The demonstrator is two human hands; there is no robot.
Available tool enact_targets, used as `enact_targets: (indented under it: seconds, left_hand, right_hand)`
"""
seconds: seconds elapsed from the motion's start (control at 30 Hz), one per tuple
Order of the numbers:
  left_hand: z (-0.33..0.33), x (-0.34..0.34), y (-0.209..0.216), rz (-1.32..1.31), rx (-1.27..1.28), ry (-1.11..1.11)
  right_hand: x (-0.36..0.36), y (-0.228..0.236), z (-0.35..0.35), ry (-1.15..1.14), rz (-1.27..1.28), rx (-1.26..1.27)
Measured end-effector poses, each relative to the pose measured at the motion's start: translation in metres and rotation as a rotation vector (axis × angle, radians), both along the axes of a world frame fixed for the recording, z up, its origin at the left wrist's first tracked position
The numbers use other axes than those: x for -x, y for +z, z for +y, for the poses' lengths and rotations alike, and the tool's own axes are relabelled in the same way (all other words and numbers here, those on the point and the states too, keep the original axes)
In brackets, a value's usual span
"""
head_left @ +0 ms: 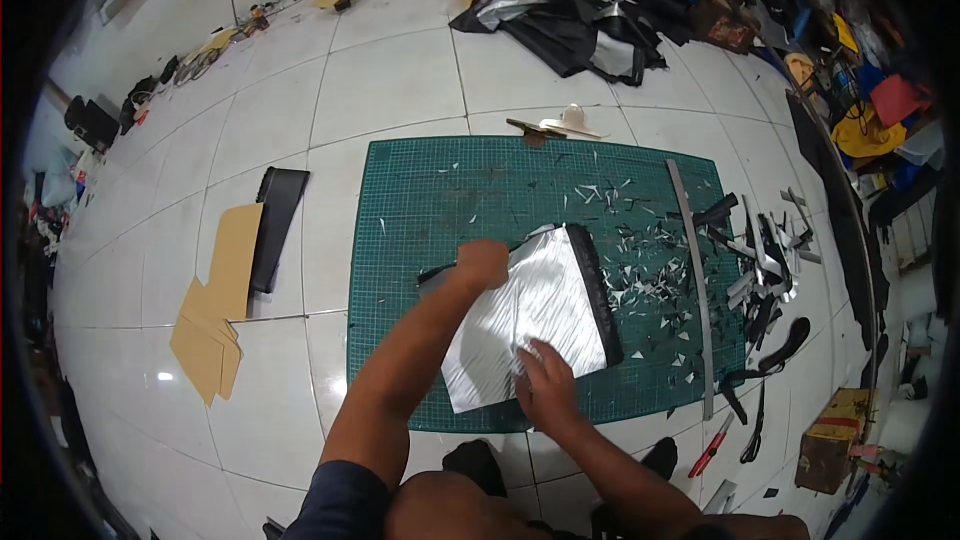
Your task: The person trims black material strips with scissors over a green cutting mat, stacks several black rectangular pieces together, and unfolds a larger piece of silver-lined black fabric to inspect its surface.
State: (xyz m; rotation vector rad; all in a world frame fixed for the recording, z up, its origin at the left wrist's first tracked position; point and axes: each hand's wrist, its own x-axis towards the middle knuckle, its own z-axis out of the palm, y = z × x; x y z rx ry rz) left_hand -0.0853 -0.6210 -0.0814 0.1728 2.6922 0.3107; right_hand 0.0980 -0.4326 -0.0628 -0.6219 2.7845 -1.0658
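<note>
A silver-faced sheet with black edges [568,305] lies at a slant on the green cutting mat [430,180]. Over its upper left edge is my left hand [483,265], closed like a fist; what its fingers hold is hidden beneath it. A black strip of the sheet's edge sticks out to the left of that hand. My right hand [547,382] is at the sheet's lower middle, thumb and fingers pinched on the silver material, where a crease runs upward. Along the sheet's right side runs a dark, rough-looking edge.
A long metal ruler [692,290] lies on the mat's right side, among small silver and black scraps [645,280]. Beyond it are offcut strips [770,260] and a red cutter [710,448]. Tan card templates [232,260] lie left, a clipboard-like clip [570,123] and black material [560,35] ahead.
</note>
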Motion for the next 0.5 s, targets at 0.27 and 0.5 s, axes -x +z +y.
enact_targets:
  seconds: [0.27, 0.5]
  left_hand:
    - [0.012, -0.008, 0.004, 0.014, 0.010, 0.063]
    - [-0.022, -0.055, 0.016, 0.721, -0.223, 0.363]
  right_hand:
    - [0.027, -0.027, 0.001, 0.197, 0.111, -0.287]
    - [0.031, -0.032, 0.002, 0.179, 0.040, -0.292]
